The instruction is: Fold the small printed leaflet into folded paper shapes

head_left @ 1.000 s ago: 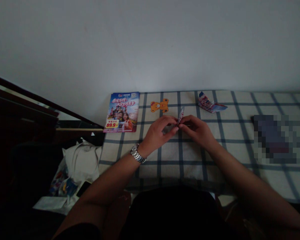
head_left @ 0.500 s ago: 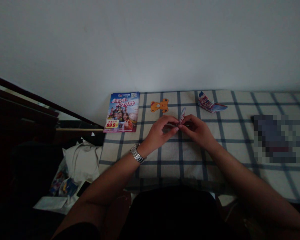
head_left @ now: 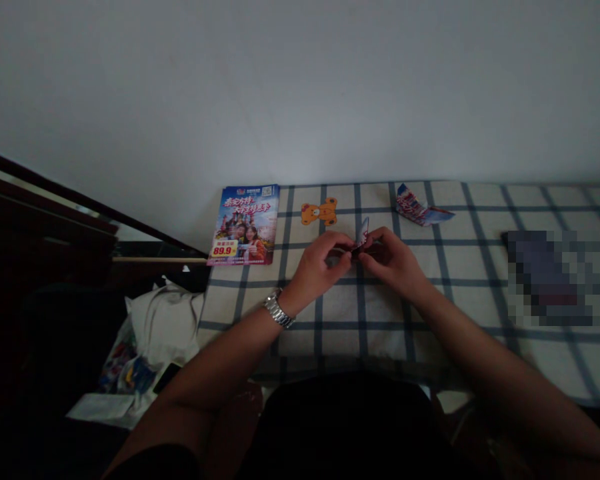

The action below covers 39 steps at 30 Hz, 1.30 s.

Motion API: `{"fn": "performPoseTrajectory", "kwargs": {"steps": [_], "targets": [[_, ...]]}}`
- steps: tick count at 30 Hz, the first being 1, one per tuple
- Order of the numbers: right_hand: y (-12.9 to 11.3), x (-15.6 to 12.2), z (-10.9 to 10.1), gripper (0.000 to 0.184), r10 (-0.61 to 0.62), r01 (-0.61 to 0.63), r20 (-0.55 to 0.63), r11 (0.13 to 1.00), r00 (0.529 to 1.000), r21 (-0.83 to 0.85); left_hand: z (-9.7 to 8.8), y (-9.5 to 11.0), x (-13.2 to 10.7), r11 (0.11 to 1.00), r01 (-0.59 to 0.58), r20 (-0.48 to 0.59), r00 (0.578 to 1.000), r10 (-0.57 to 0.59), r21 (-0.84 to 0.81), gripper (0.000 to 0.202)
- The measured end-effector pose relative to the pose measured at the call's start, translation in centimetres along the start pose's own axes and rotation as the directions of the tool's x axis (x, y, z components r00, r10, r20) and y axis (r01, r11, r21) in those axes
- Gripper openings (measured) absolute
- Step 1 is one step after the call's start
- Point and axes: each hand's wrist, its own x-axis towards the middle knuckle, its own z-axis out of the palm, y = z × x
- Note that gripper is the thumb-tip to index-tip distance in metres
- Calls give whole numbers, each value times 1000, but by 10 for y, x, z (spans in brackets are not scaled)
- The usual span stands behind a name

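Observation:
Between my hands, above the checked tablecloth [head_left: 320, 303], is a small folded piece of printed paper [head_left: 364, 233], its pointed end sticking up. My left hand [head_left: 325, 261], with a metal watch [head_left: 279, 309] on the wrist, pinches the paper's left side between thumb and fingers. My right hand [head_left: 391, 261] pinches it from the right. The fingers hide the paper's lower part. Beyond my right hand lies a folded paper piece [head_left: 423, 210] in similar colours, with one flap spread to the right.
A stack of printed flyers [head_left: 245, 227] lies at the table's back left. Beside it is an orange bear picture [head_left: 320, 212]. A blurred dark object [head_left: 547, 273] rests at the right. The wall [head_left: 330, 93] borders the far edge; bags [head_left: 163, 320] stand lower left.
The folded paper in my hands has tilted slightly, showing more of its pale face. My left hand has shifted a little; both hands keep their pinch.

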Motion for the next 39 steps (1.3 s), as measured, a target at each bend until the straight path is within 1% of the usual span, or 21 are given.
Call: {"fn": "performPoseTrajectory", "kwargs": {"steps": [5,7,10,14,16,19,24,29,33,37,39], "targets": [[5,-1,1,41,25,-24,-35,1000,999,12,1,-2,-1,996,-2,20,1000,0,94,26],[7,-1,2,44,29,-29,-27,999,999,-13,1,-2,-2,995,-5,40,999,1,101,32],[7,0,2,46,21,-21,2,999,1000,-47,2,-1,-2,995,5,36,999,-8,102,39],[5,-1,2,42,7,-6,15,999,1000,-40,2,1,-1,995,-5,2,1000,5,103,37],[4,-1,3,38,12,-11,23,1000,1000,-18,2,2,-1,997,-12,-34,999,15,79,35],[2,-2,4,38,27,-28,33,999,999,29,1,4,1,999,-8,-65,998,11,46,35],[1,-2,5,41,33,-34,28,998,999,49,1,4,1,999,20,-60,998,-18,35,37],[1,-2,5,42,31,-31,14,999,999,41,1,1,0,1000,3,-38,999,-3,-1,37],[2,-2,4,41,32,-32,15,998,999,56,1,-2,-1,1000,-4,-22,1000,5,16,44],[1,-1,5,44,38,-38,6,997,999,61,2,-5,-3,1000,6,1,1000,-6,-14,47],[1,-1,5,45,39,-39,6,998,999,46,2,-5,-3,1000,14,-9,1000,-14,-11,48]]}}
